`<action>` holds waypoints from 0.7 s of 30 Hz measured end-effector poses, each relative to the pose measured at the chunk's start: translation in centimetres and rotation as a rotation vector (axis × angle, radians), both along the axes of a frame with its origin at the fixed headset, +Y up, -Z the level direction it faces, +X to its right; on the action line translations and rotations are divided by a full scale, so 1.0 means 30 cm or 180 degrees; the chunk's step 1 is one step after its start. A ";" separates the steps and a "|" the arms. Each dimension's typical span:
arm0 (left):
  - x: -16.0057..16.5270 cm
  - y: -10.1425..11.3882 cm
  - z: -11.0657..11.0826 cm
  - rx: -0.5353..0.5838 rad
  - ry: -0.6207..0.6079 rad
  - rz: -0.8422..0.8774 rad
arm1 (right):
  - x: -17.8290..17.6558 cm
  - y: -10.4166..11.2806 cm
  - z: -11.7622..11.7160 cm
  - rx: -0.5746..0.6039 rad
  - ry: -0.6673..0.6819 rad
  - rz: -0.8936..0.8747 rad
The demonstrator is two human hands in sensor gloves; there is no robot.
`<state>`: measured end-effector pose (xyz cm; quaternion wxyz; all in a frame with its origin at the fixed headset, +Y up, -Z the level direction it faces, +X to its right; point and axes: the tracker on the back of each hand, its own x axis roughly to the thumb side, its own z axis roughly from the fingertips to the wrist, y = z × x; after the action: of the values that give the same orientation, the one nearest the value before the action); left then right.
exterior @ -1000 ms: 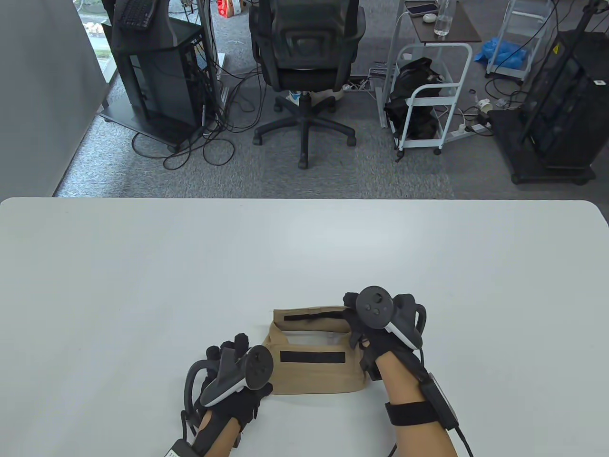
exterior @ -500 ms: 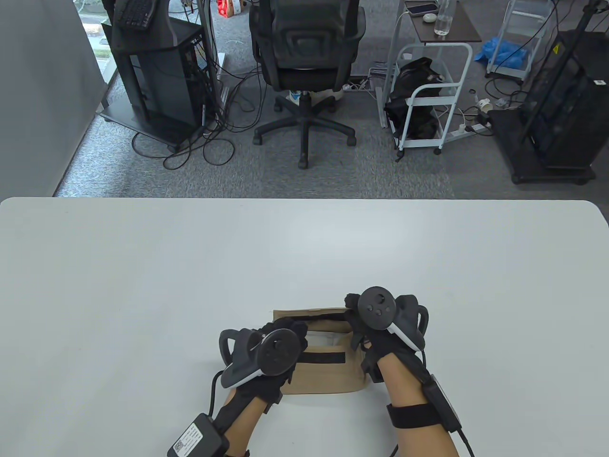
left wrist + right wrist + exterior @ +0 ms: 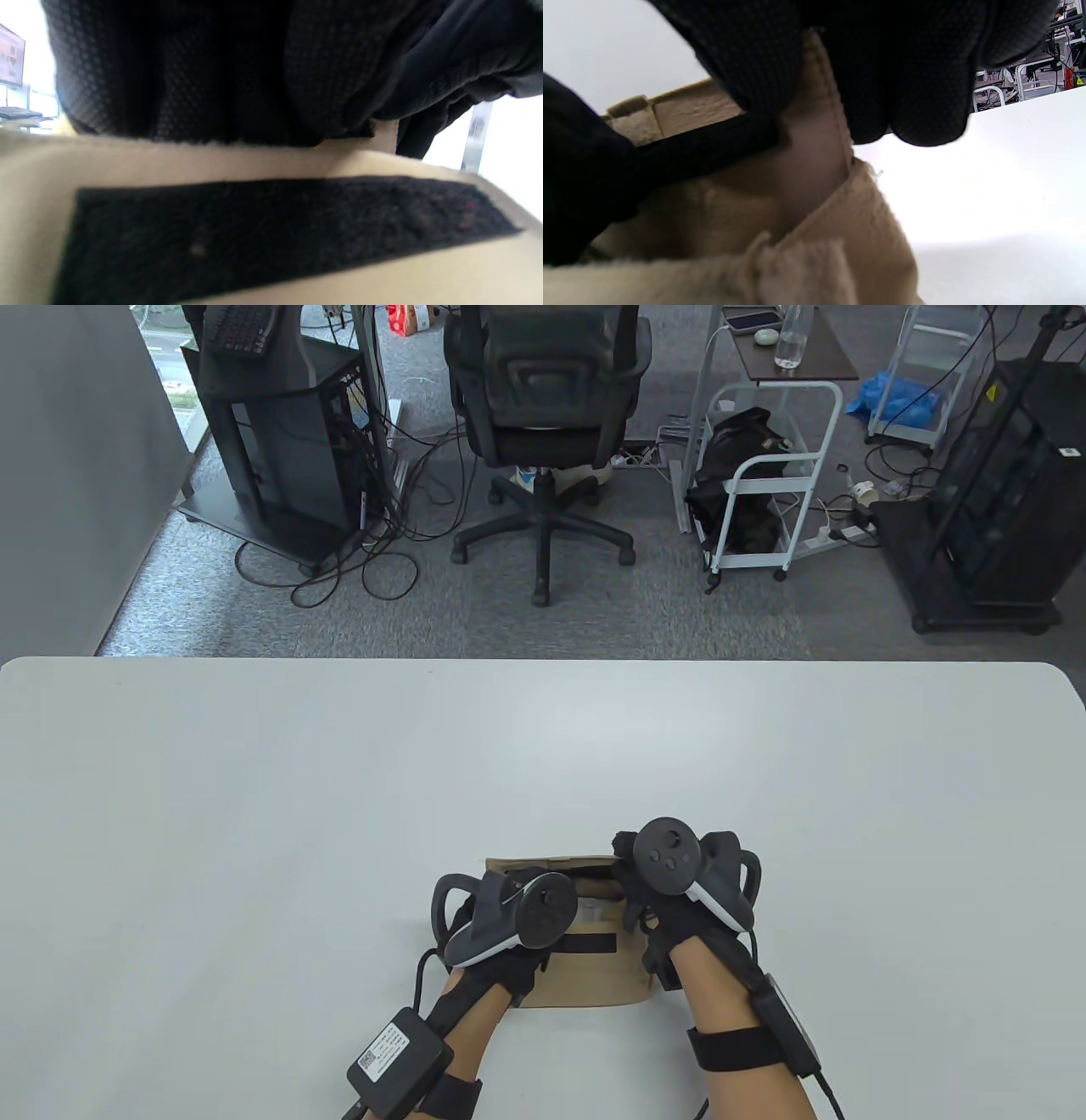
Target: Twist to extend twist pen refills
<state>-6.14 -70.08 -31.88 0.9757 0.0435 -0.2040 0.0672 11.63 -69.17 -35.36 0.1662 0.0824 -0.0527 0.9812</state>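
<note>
A tan fabric pouch (image 3: pixel 594 976) with black velcro strips lies near the front edge of the white table (image 3: pixel 339 780), its mouth open. My right hand (image 3: pixel 645 891) grips the pouch's right rim, which the right wrist view (image 3: pixel 814 161) shows under my fingers. My left hand (image 3: pixel 509 899) reaches over the pouch's left side into the opening; its fingers are hidden inside. The left wrist view shows the front velcro strip (image 3: pixel 271 228) just below my fingers (image 3: pixel 191 72). No pen shows in any view.
An office chair (image 3: pixel 543 432), a computer rack (image 3: pixel 280 449) and a white cart (image 3: pixel 764 475) stand on the floor beyond the table's far edge.
My left hand has moved right from beside the pouch's left end to over its mouth and reached in. My right hand has kept its grip on the rim.
</note>
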 end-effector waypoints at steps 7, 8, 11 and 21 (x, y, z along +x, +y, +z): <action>0.011 0.004 0.013 -0.0172 -0.0138 -0.0122 | -0.002 0.001 0.001 -0.0008 -0.0006 0.0008; 0.012 0.006 0.020 -0.0210 -0.0212 -0.0107 | -0.001 0.001 0.001 -0.0009 -0.0008 0.0007; 0.023 0.019 0.052 -0.0248 -0.0429 -0.0282 | -0.002 0.001 0.001 -0.0015 -0.0010 0.0008; 0.075 -0.035 0.073 -0.0821 -0.0721 -0.0462 | -0.005 0.002 0.003 -0.0045 -0.0012 0.0015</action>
<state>-3.89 -71.14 -29.69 0.9463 -0.1046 -0.3048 0.0267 11.49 -69.12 -35.29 0.1644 0.0794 -0.0460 0.9821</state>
